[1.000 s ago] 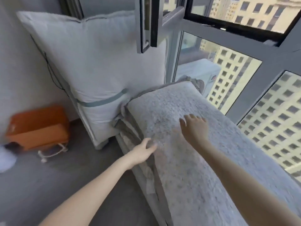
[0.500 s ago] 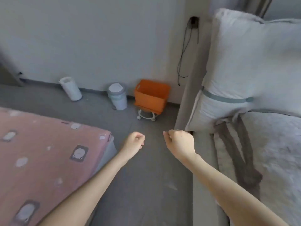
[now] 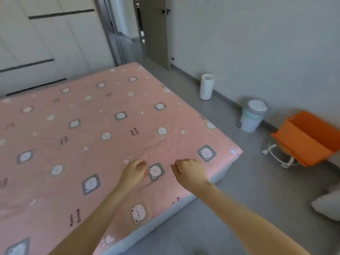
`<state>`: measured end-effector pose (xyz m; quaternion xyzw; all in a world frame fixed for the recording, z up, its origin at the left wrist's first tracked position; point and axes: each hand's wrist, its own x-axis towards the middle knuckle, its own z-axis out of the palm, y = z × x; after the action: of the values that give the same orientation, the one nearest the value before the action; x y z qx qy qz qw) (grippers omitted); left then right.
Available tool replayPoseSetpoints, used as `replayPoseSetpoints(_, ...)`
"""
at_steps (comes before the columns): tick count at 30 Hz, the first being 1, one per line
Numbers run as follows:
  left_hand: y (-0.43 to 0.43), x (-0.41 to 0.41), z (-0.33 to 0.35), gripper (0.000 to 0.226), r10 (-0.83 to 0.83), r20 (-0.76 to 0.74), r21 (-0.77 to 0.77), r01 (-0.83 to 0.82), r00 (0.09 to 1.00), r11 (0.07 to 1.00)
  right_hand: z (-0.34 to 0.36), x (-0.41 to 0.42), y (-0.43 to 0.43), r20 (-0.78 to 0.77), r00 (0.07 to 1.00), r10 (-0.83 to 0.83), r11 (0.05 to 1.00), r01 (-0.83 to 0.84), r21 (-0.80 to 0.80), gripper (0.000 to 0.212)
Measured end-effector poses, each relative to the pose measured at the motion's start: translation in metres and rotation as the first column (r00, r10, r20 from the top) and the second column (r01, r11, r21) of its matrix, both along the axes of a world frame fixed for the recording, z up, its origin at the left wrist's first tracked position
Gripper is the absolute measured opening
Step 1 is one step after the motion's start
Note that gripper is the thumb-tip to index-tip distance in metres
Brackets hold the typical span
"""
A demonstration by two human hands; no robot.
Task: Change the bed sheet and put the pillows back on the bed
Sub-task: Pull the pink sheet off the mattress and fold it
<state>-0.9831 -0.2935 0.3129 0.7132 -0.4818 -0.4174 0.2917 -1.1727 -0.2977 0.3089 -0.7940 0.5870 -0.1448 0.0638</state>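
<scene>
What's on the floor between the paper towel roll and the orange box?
A small lidded white bin stands there, as the head view shows.
</scene>
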Motion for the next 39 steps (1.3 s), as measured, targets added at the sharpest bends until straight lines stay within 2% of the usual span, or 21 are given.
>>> replayPoseSetpoints(3, 0.023, 0.067, 0.002, 0.018, 0.264, -0.066, -0.002, -0.265, 0.962, 0.964, -0.002, 0.072, -0.015, -0.029, 0.976, 0.215, 0.976, -0.216, -0.037, 0.034)
replayPoseSetpoints(4, 0.033, 0.088, 0.001, 0.017, 0.346, -0.078, 0.005, -0.347, 0.935, 0.938, -0.006, 0.096, -0.018, -0.021, 0.957, 0.289, 0.957, -0.289, -0.006, 0.035)
replayPoseSetpoints(7, 0.070, 0.150, 0.001, 0.016, 0.527, -0.051, -0.006, -0.528, 0.849, 0.849, -0.024, 0.163, -0.025, -0.039, 0.840, 0.542, 0.839, -0.543, -0.030, 0.035)
replayPoseSetpoints(12, 0.140, 0.224, 0.005, 0.013, 0.809, -0.025, -0.018, -0.809, 0.588, 0.587, -0.028, 0.263, -0.016, -0.017, 0.626, 0.780, 0.626, -0.779, 0.041, 0.034)
replayPoseSetpoints(15, 0.183, 0.250, 0.006, 0.015, 0.898, -0.038, -0.039, -0.898, 0.439, 0.437, -0.028, 0.317, 0.003, -0.025, 0.493, 0.870, 0.493, -0.867, 0.069, 0.033)
replayPoseSetpoints(18, 0.231, 0.269, 0.006, 0.016, 0.961, -0.032, -0.021, -0.961, 0.275, 0.274, -0.038, 0.368, 0.034, -0.017, 0.289, 0.957, 0.289, -0.953, 0.094, 0.029)
replayPoseSetpoints(22, 0.301, 0.296, -0.003, 0.014, 0.996, -0.047, 0.000, -0.997, 0.071, 0.071, -0.036, 0.437, 0.092, -0.033, 0.151, 0.988, 0.154, -0.979, 0.131, 0.028)
replayPoseSetpoints(25, 0.351, 0.325, -0.007, 0.015, 0.999, -0.051, -0.015, -1.000, -0.009, -0.010, -0.034, 0.489, 0.143, -0.059, 0.053, 0.997, 0.055, -0.998, 0.025, 0.034)
replayPoseSetpoints(27, 0.384, 0.351, -0.009, 0.017, 0.998, -0.054, -0.028, -0.999, -0.035, -0.036, -0.035, 0.522, 0.178, -0.059, 0.003, 0.998, 0.008, -0.997, 0.081, 0.033)
replayPoseSetpoints(31, 0.448, 0.416, -0.018, 0.020, 0.997, -0.051, -0.002, -0.998, -0.063, -0.064, -0.048, 0.592, 0.237, -0.051, 0.001, 0.999, 0.008, -0.990, 0.140, 0.032)
replayPoseSetpoints(34, 0.486, 0.464, -0.030, 0.019, 0.995, -0.056, 0.034, -0.997, -0.078, -0.076, -0.066, 0.643, 0.275, -0.011, 0.019, 1.000, 0.020, -0.991, 0.136, 0.043)
replayPoseSetpoints(37, 0.513, 0.513, -0.047, 0.017, 0.996, -0.047, 0.076, -0.995, -0.072, -0.069, -0.085, 0.694, 0.310, -0.012, 0.082, 0.997, 0.083, -0.984, 0.156, 0.062)
replayPoseSetpoints(39, 0.527, 0.542, -0.060, 0.017, 0.994, -0.061, 0.106, -0.991, -0.089, -0.082, -0.095, 0.729, 0.330, -0.023, 0.099, 0.995, 0.102, -0.980, 0.169, 0.059)
